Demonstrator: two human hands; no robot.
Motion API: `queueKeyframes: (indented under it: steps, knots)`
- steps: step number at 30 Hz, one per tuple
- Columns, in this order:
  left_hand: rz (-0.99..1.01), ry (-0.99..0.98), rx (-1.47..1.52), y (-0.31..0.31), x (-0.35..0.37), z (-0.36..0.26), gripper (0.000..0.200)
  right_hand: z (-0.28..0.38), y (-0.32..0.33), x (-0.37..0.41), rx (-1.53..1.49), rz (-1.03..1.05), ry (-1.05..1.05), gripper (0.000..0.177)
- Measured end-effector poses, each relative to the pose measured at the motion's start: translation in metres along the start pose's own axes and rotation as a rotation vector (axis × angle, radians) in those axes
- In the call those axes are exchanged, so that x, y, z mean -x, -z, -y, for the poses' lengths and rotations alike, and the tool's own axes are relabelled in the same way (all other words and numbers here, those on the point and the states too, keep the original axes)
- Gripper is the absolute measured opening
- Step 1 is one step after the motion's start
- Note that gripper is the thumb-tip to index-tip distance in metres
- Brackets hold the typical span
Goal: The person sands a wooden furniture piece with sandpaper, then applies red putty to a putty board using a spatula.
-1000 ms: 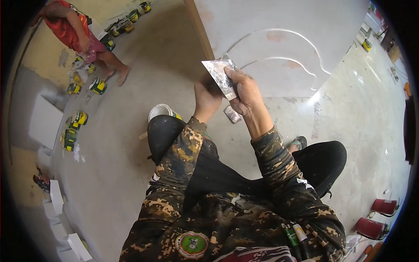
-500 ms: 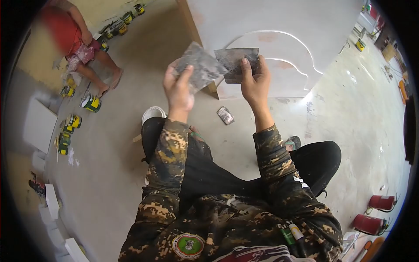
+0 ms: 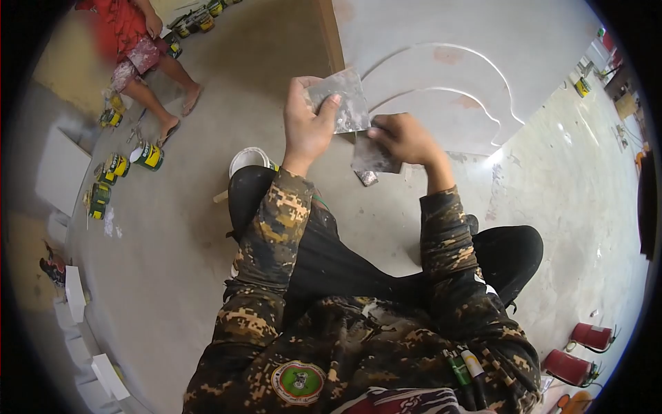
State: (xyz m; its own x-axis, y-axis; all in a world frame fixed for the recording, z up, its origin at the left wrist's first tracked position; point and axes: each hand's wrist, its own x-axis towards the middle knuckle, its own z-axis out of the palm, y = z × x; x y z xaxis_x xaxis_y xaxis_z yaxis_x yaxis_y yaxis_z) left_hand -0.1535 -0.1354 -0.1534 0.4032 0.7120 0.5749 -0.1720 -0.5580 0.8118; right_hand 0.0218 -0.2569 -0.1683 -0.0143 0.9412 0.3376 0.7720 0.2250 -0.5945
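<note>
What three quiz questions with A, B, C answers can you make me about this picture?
1. Where is the round white plastic bucket?
A) just beyond the person's black-trousered left knee
B) on a chair
C) in the person's lap

2. How many red metal cylinders stand at the lower right?
A) one
B) four
C) two

3. What is the left hand doing?
A) lying open
B) gripping a flat grey smeared metal plate
C) holding a can

Answers:
1 A, its rim peeks out past the knee.
2 C, a pair stands side by side.
3 B, thumb and fingers close on the plate, as the right hand does on a second plate.
</note>
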Motion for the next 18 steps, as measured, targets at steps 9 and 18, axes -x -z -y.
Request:
queueKeyframes:
  steps: [9,18]
  knots:
    - [0.014,0.051,0.090,0.004,-0.003,-0.006,0.029,-0.007,-0.008,0.000,-1.169,-0.146,-0.349,0.024]
    - [0.038,-0.367,-0.414,0.007,-0.006,0.001,0.040,-0.060,-0.009,0.011,-0.970,-0.501,-0.527,0.026]
